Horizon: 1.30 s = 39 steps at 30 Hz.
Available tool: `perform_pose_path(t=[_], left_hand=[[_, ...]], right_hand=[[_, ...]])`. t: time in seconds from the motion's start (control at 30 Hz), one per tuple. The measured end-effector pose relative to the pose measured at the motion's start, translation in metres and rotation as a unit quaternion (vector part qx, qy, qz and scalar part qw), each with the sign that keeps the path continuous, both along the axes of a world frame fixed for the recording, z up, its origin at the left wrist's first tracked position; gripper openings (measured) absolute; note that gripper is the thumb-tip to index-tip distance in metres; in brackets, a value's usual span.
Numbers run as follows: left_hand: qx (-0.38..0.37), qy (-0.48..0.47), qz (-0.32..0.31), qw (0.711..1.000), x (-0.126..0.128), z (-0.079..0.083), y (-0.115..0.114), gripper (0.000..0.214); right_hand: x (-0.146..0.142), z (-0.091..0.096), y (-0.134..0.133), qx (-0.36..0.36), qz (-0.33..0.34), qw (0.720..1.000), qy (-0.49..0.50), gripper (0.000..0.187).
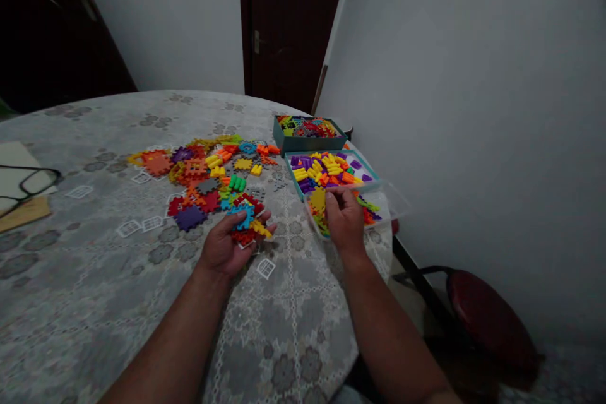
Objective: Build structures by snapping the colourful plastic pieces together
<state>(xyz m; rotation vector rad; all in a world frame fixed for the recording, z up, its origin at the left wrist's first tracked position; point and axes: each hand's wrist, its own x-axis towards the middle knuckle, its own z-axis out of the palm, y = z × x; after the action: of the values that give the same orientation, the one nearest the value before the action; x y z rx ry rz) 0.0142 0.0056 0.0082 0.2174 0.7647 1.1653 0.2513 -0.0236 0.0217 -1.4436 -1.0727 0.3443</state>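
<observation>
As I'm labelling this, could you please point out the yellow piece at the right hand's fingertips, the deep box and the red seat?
Yellow piece [317, 200]: head view, flat face.
Deep box [312, 144]: head view, front wall.
Red seat [490, 315]: head view, top surface.

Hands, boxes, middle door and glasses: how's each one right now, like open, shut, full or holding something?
Left hand: palm up, holding several colourful pieces
Right hand: holding a yellow piece
Dark green box: open, full of pieces
Teal-rimmed tray: open, holding yellow, purple and orange pieces
Clear container: open, pieces inside, partly hidden
Middle door: looks shut
Glasses: lying down, partly out of view
</observation>
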Motion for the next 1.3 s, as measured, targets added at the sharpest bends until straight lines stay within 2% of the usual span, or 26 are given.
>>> perform_pose_path(t=[0.1, 0.17, 0.27, 0.37, 0.43, 0.5, 0.57, 0.67, 0.73, 0.8, 0.87, 0.93, 1.03, 1.1, 1.2, 1.3], left_hand=[[0.001, -0.009, 0.003, 1.0, 0.0, -0.002, 0.0, 0.021], [0.003, -0.017, 0.0, 1.0, 0.0, -0.004, -0.001, 0.023], [0.004, -0.022, 0.002, 1.0, 0.0, -0.007, 0.0, 0.025], [0.006, -0.027, 0.004, 1.0, -0.001, -0.01, 0.0, 0.028], [0.009, -0.034, 0.001, 0.999, -0.001, -0.011, 0.0, 0.029], [0.01, -0.038, -0.002, 0.999, -0.001, -0.011, 0.0, 0.029], [0.008, -0.036, -0.001, 0.999, -0.001, -0.012, 0.0, 0.028], [0.002, -0.03, -0.003, 1.0, -0.002, -0.012, -0.001, 0.027], [0.002, -0.026, -0.004, 1.0, -0.002, -0.012, -0.001, 0.027], [0.002, -0.024, -0.002, 1.0, -0.001, -0.01, -0.002, 0.027], [0.002, -0.023, -0.003, 1.0, -0.001, -0.009, -0.002, 0.027], [0.002, -0.023, -0.004, 1.0, -0.001, -0.007, -0.003, 0.027], [0.005, -0.024, -0.002, 1.0, 0.0, -0.008, -0.004, 0.028], [0.011, -0.022, 0.004, 1.0, 0.0, -0.01, -0.004, 0.028], [0.024, -0.022, 0.007, 0.999, -0.001, -0.013, -0.004, 0.026], [0.031, -0.018, 0.003, 0.999, -0.002, -0.014, -0.005, 0.026]], right_hand=[[0.007, 0.002, -0.002, 0.011, -0.036, 0.999, -0.003, 0.027], [0.007, 0.005, -0.004, -0.013, -0.02, 0.999, 0.038, 0.029], [0.004, 0.012, -0.005, -0.083, 0.079, 0.991, 0.073, 0.031], [0.006, 0.024, 0.008, -0.141, 0.202, 0.969, 0.007, 0.025], [0.01, 0.033, 0.029, -0.156, 0.246, 0.956, -0.036, 0.019], [0.015, 0.043, 0.063, -0.151, 0.253, 0.955, -0.032, 0.016], [0.018, 0.052, 0.105, -0.125, 0.23, 0.965, 0.011, 0.015], [0.019, 0.067, 0.165, -0.066, 0.157, 0.982, 0.087, 0.017], [0.018, 0.073, 0.192, -0.047, 0.127, 0.984, 0.112, 0.019], [0.015, 0.074, 0.202, -0.05, 0.125, 0.985, 0.111, 0.017], [0.011, 0.071, 0.192, -0.06, 0.14, 0.983, 0.103, 0.013], [0.004, 0.065, 0.166, -0.072, 0.177, 0.979, 0.077, 0.012], [-0.013, 0.055, 0.103, -0.099, 0.267, 0.958, -0.009, 0.016], [-0.028, 0.049, 0.058, -0.108, 0.301, 0.944, -0.083, 0.019], [-0.047, 0.033, 0.007, -0.049, 0.317, 0.925, -0.202, 0.016], [-0.059, 0.01, -0.017, -0.029, 0.34, 0.9, -0.272, 0.015]])
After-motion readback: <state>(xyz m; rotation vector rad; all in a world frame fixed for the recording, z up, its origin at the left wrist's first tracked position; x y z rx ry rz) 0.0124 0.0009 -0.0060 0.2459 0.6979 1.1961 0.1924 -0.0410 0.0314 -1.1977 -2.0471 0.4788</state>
